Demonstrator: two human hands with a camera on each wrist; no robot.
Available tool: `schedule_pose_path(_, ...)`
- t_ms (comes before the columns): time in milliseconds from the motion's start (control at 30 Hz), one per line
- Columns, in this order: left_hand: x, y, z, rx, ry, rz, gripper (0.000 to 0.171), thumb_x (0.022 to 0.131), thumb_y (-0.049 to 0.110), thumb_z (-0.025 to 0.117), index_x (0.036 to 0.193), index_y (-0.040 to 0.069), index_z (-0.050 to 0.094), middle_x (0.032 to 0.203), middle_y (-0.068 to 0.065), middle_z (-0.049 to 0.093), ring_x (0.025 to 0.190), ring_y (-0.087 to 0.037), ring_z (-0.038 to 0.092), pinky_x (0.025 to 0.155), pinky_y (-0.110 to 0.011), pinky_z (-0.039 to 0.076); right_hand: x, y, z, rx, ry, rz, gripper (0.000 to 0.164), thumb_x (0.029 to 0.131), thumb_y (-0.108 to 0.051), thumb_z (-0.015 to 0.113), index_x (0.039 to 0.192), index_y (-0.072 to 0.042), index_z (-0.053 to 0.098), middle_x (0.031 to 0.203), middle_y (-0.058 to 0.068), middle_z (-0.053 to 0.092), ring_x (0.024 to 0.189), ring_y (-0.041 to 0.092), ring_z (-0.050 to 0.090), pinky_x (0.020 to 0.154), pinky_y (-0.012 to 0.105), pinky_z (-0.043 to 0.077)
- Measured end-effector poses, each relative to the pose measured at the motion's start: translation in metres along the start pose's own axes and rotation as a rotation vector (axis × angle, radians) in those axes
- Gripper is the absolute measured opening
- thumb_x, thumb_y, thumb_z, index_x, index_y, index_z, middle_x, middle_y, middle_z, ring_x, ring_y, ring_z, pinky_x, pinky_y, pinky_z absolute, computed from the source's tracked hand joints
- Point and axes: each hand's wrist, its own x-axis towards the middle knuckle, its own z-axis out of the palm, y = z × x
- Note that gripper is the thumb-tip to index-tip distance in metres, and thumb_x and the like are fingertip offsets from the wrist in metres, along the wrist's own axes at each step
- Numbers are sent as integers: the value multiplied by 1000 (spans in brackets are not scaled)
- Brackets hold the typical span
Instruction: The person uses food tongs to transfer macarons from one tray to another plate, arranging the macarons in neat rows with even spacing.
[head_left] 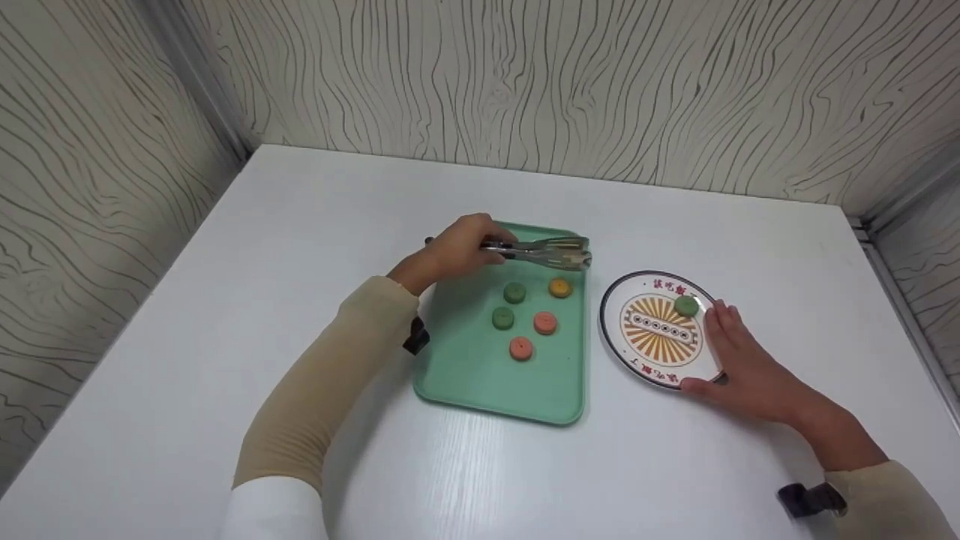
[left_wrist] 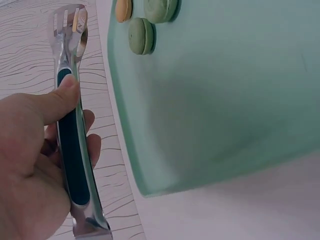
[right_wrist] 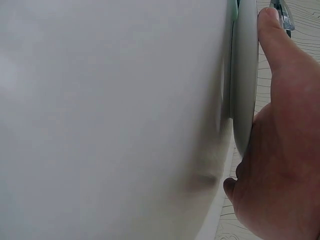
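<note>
My left hand (head_left: 466, 246) grips metal tongs (head_left: 551, 252) with dark handle inlays, held above the far part of a green tray (head_left: 465, 375). In the left wrist view the thumb lies along the handle of the tongs, and nothing shows between their ends. On the tray sit two green macarons (head_left: 514, 292), a yellow macaron (head_left: 560, 287) and two pink macarons (head_left: 520, 348). To the right, my right hand (head_left: 757, 379) holds the near right rim of a round patterned plate (head_left: 619, 330), thumb and fingers spread around its edge. One green macaron (head_left: 685, 306) rests on that plate.
Both tray and plate stand on a white table (head_left: 465, 480), a narrow gap between them. Wood-grain patterned panels (head_left: 525, 90) rise behind the table and at its sides.
</note>
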Motion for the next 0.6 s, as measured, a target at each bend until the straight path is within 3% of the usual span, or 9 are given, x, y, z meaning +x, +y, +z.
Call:
schedule_pose_path(333, 7, 8, 8, 4, -18, 79, 30, 99, 6, 67, 128, 5, 71, 120, -9, 70, 111, -20, 62, 96, -34, 51, 1, 0, 0, -2, -5, 4, 118, 90, -53, 71, 158, 9, -3, 166, 28, -11, 152, 41, -15, 115, 70, 15)
schedule_pose_path(600, 11, 16, 14, 17, -34, 106, 30, 99, 8, 67, 129, 7, 71, 120, -7, 70, 108, -17, 61, 96, -32, 51, -1, 0, 0, 21, -3, -2, 117, 91, -52, 71, 158, 9, -3, 166, 28, -11, 152, 41, -16, 120, 63, 7)
